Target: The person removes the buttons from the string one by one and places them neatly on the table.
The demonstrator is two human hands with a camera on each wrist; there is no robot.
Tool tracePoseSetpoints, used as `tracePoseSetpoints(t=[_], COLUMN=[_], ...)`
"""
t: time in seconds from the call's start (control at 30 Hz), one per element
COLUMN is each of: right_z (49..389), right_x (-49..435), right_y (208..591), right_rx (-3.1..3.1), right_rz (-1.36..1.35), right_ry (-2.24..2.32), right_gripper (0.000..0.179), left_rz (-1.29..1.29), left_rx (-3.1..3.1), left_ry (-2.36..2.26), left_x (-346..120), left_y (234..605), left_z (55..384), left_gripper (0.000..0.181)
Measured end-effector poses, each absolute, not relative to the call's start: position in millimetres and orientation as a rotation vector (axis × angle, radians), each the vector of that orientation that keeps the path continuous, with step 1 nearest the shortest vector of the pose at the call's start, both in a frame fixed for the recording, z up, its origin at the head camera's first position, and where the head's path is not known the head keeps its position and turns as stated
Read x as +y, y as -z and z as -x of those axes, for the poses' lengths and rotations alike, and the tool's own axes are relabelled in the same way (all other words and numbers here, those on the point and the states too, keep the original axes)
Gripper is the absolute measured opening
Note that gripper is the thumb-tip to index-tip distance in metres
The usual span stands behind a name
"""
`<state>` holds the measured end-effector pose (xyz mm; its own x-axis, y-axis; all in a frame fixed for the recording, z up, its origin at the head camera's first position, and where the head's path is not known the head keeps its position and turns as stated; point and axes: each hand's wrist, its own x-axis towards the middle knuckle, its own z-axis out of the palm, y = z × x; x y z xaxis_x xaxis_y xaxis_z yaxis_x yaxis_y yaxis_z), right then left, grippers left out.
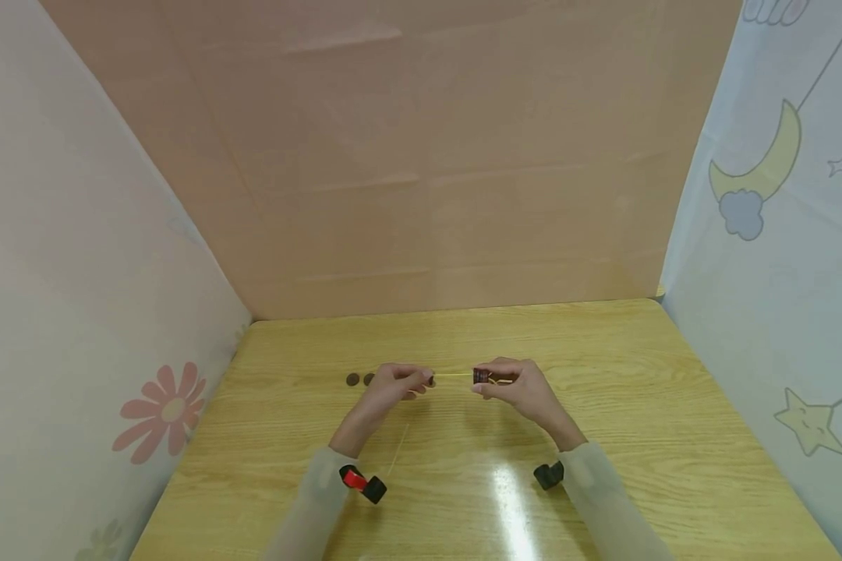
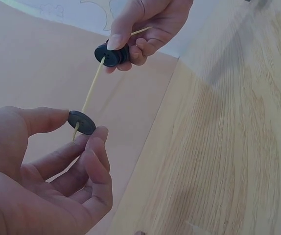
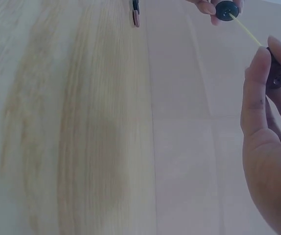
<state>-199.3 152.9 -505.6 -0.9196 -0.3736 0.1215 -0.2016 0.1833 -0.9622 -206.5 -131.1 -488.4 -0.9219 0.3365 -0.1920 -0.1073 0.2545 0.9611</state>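
My left hand (image 1: 390,385) pinches a dark round button (image 2: 86,121) between thumb and fingertips. A thin yellow cord (image 2: 92,89) passes through this button and runs taut to a stack of similar dark buttons (image 2: 107,55). That stack sits between the thumb and fingers of my right hand (image 1: 522,385), with a short cord end sticking out beyond it. Both hands are raised above the wooden table, a small gap apart. From the left hand's side, the cord's other stretch (image 1: 397,450) hangs down toward the front.
Two loose dark buttons, one of them this button (image 1: 353,379), lie on the wooden table (image 1: 603,405) just left of the left hand. A pinkish backdrop (image 1: 421,195) stands behind the table. Patterned white sheets flank it on both sides.
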Motion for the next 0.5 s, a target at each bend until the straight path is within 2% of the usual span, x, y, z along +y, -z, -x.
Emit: tracePoseSetpoints(t=[0.5], right_z=[197], right_x=[152], right_y=[503], right_rx=[2.304], right_rz=[0.549], right_ry=[1.831], right_gripper=[0.035], left_rz=[-0.223], left_rx=[2.182], left_ry=[-1.763], left_x=[-151], left_y=[496], left_z=[203], left_gripper=[0.04])
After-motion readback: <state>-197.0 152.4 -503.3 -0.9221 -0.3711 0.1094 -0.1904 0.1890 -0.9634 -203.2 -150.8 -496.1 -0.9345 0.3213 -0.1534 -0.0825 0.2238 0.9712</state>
